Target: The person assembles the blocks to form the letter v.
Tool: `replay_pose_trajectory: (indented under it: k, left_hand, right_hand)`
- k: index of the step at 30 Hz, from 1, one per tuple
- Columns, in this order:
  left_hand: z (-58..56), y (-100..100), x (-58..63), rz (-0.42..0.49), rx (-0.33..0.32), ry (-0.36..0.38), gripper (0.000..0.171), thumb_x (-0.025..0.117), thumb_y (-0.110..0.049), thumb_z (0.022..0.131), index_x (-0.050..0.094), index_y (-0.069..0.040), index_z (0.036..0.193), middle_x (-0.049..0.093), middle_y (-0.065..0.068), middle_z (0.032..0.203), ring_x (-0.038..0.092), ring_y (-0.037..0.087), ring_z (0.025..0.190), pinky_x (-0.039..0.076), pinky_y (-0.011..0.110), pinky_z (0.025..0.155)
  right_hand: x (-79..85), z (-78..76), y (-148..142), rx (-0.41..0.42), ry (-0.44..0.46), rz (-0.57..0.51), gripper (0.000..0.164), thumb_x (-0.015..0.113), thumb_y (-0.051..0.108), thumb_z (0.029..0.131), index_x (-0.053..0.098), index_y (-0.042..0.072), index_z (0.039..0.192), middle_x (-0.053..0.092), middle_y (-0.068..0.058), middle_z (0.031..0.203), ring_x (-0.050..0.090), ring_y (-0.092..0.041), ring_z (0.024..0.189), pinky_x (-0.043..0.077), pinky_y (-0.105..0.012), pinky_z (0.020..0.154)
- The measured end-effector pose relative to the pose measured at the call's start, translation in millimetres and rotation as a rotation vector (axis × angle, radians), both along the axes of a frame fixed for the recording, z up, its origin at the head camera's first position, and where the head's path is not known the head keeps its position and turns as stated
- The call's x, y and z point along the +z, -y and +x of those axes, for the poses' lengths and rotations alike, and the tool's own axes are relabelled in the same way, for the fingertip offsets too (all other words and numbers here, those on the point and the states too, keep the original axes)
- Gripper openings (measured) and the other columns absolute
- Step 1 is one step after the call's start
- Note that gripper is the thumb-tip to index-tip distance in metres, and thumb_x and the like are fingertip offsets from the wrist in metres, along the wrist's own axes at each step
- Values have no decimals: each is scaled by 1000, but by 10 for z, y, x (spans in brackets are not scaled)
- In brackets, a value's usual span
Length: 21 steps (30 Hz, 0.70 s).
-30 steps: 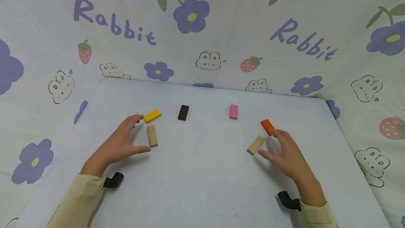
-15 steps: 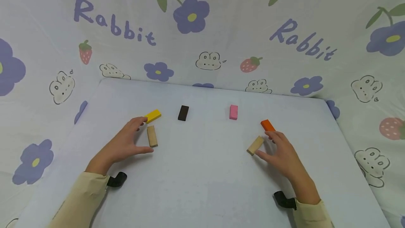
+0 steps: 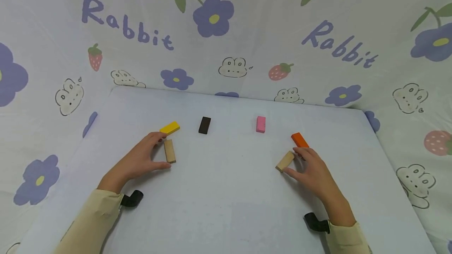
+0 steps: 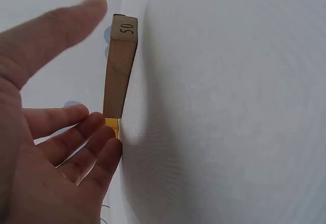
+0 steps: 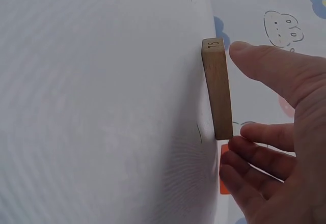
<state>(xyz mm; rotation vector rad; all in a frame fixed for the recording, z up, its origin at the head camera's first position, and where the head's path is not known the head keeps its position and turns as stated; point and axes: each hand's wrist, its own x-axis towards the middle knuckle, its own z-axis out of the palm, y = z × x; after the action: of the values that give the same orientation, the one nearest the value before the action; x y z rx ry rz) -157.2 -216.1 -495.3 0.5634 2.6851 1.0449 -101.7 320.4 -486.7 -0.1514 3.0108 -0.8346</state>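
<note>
In the head view my left hand (image 3: 135, 162) arches around a plain wooden block (image 3: 170, 151), thumb by its near end and fingers by its far end. The left wrist view shows "50" printed on this block's end (image 4: 124, 29), with a gap between it and the thumb (image 4: 66, 28). A second wooden block (image 3: 285, 161) lies slantwise beside my right hand (image 3: 316, 173), whose thumb and fingers spread along its two ends. Its numbered end (image 5: 213, 45) faces the thumb in the right wrist view. Neither hand grips its block.
Just beyond the left fingers lies a yellow block (image 3: 170, 128); an orange block (image 3: 299, 140) lies beyond the right fingers. Farther back on the white tabletop (image 3: 226, 191) are a dark brown block (image 3: 205, 125) and a pink block (image 3: 261, 124). A rabbit-patterned cloth (image 3: 141, 58) hangs behind.
The left hand has shifted slightly right, its fingers nearer the wooden block. The right hand has moved left, from beside the orange block to around its wooden block. The blocks have stayed put.
</note>
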Motion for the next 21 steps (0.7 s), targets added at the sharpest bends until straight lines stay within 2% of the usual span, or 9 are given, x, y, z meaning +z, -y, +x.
replay_pose_trajectory:
  k: [11,21]
  left_hand:
    - [-39,-18,-28,-11,-11,-26,85,93,-26,88,50,4,155,48,23,155,51,42,139,38,62,119]
    - [-86,-27,-34,-44,-10,-4,82,92,-25,88,53,3,154,50,23,151,51,40,138,38,61,119]
  right_hand:
    - [-29,-36,-5,11,28,38,70,89,29,92,61,-3,147,57,-27,146,47,-48,139,38,-69,116]
    - [-4,-35,13,-1,57,58,71,88,30,92,60,-3,149,53,-29,149,44,-50,141,37,-70,116]
